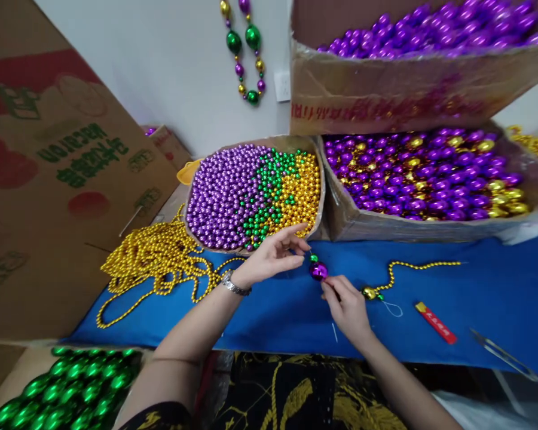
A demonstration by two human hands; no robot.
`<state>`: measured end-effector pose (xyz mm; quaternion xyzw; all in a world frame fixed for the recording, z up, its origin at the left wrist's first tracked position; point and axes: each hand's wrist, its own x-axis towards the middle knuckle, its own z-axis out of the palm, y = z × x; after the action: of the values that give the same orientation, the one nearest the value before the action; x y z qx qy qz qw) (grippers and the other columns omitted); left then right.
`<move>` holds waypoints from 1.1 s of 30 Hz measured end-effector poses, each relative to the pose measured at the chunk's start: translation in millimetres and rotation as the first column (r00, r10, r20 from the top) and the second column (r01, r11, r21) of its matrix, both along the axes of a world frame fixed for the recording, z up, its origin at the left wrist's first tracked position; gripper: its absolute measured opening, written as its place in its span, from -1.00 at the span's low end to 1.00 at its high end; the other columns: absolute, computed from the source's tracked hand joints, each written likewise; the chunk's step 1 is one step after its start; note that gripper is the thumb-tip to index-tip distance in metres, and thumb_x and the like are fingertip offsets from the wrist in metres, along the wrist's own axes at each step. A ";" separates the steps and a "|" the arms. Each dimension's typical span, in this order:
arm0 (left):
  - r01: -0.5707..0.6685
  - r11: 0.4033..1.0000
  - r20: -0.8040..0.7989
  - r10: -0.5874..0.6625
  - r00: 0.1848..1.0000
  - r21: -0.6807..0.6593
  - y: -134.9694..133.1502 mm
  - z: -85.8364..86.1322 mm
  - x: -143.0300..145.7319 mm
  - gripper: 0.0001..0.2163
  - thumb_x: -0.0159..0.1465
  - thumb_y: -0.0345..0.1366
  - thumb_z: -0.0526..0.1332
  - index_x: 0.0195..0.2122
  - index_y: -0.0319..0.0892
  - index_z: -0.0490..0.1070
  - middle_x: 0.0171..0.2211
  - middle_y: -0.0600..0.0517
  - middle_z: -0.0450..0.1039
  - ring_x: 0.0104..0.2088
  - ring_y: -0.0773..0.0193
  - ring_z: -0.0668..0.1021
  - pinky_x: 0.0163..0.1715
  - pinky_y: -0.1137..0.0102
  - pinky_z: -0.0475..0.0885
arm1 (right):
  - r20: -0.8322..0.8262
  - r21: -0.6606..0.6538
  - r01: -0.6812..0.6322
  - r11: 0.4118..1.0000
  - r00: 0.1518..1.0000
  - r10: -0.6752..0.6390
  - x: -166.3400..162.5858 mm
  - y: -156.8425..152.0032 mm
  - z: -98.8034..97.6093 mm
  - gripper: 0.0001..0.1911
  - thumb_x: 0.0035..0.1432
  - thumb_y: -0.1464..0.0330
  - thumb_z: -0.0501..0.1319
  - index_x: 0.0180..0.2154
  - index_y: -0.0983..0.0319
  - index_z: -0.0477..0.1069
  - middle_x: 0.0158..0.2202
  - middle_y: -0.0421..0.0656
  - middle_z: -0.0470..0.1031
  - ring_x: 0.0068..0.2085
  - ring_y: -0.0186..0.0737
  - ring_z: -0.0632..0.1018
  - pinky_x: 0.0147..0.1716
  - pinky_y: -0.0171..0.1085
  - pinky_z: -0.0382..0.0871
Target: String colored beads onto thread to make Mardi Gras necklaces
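My right hand (347,304) pinches a large shiny purple bead (318,270) at its lower edge, above the blue cloth. A small green bead (314,258) sits against the top of the purple one, and a thin needle-like tip shows above it. Beside that tip is my left hand (282,251), its thumb and fingers apart, with nothing visible in them. Just behind it stands a box of small purple, green and gold beads (233,191). To the right of my right hand lies a gold bead string (391,275), with a large gold bead, small green beads and a white loop at its near end.
Gold bead strands (150,263) are heaped on the left. A box of large purple and gold beads (412,173) stands back right, under another purple-bead box (403,83). A red packet (436,323) and metal tweezers (504,355) lie right. A bead necklace (252,37) hangs behind.
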<state>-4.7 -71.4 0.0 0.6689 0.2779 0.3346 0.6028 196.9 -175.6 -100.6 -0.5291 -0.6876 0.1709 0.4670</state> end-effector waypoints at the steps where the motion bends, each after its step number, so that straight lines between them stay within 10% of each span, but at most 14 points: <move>1: -0.035 0.999 0.045 0.035 0.998 0.001 3.3 5.5 5.8 -0.45 0.21 -0.25 0.32 0.23 0.00 0.28 -0.10 -0.06 0.51 -0.15 0.29 0.53 -0.19 0.43 0.46 | -0.059 -0.032 -0.005 0.999 0.998 0.003 -1.6 -1.1 -1.7 -0.82 0.33 0.38 0.05 -0.21 0.20 0.43 -0.34 -0.16 0.48 -0.40 -0.34 0.55 -0.40 -0.37 0.48; 7: -0.119 0.949 0.034 0.114 0.993 0.290 46.4 51.4 67.8 -0.74 0.27 -0.22 0.25 -0.06 -0.19 0.49 -0.17 -0.08 0.55 -0.19 0.28 0.56 -0.17 0.40 0.46 | -0.035 0.037 -0.004 0.999 0.999 0.005 -7.3 -9.3 -20.8 -0.81 0.31 0.45 0.06 -0.32 0.21 0.41 -0.40 -0.18 0.46 -0.37 -0.34 0.53 -0.34 -0.39 0.46; 12: 0.075 0.720 -0.308 0.199 0.930 0.690 113.8 71.7 141.4 -0.82 0.27 -0.36 0.17 -0.17 -0.25 0.52 -0.28 -0.10 0.55 -0.30 0.24 0.53 -0.18 0.31 0.40 | 0.096 0.122 0.018 0.992 0.995 -0.029 1.4 -9.3 -42.1 -0.81 0.31 0.46 0.05 -0.24 0.21 0.43 -0.33 -0.14 0.50 -0.35 -0.33 0.56 -0.32 -0.38 0.47; 19: 0.595 0.603 -0.846 0.417 0.333 0.531 177.3 66.6 202.9 -0.76 0.10 -0.51 0.23 -0.19 -0.35 0.55 -0.20 -0.33 0.51 -0.11 -0.17 0.53 -0.13 0.06 0.40 | 0.105 0.128 0.160 0.979 0.979 -0.174 50.7 2.6 -45.6 -0.78 0.30 0.46 0.06 -0.19 0.22 0.47 -0.32 -0.12 0.51 -0.33 -0.32 0.58 -0.31 -0.39 0.49; 23: 0.657 0.632 -0.895 0.416 0.161 0.411 189.3 55.3 210.9 -0.69 -0.03 -0.51 0.32 -0.20 -0.26 0.57 -0.18 -0.27 0.53 -0.09 -0.15 0.53 -0.10 0.07 0.42 | 0.048 0.097 0.144 0.985 0.988 -0.149 59.0 4.9 -41.6 -0.78 0.31 0.44 0.06 -0.17 0.19 0.48 -0.32 -0.14 0.50 -0.33 -0.33 0.58 -0.32 -0.39 0.49; 30: 0.585 0.690 -0.904 0.330 0.271 0.427 200.6 47.8 216.4 -0.74 -0.13 -0.59 0.29 -0.38 -0.26 0.57 -0.32 -0.17 0.53 -0.13 -0.07 0.53 -0.07 0.15 0.40 | 0.049 0.105 0.146 0.984 0.987 -0.152 53.2 8.1 -34.3 -0.80 0.32 0.42 0.07 -0.20 0.20 0.47 -0.32 -0.14 0.51 -0.33 -0.33 0.57 -0.32 -0.37 0.48; 33: 0.460 0.702 -0.789 0.241 0.565 0.543 185.6 63.2 200.0 -0.82 -0.04 -0.55 0.29 -0.38 -0.27 0.55 -0.31 -0.13 0.52 -0.14 0.04 0.52 -0.03 0.21 0.37 | 0.042 0.107 0.161 0.981 0.985 -0.166 55.1 8.1 -23.7 -0.83 0.31 0.43 0.09 -0.21 0.20 0.46 -0.33 -0.15 0.51 -0.33 -0.33 0.55 -0.31 -0.37 0.46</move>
<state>195.3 114.2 63.2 0.9368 0.3270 0.0228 0.1223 252.0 -167.5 -124.3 -0.5633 -0.6611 0.0828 0.4887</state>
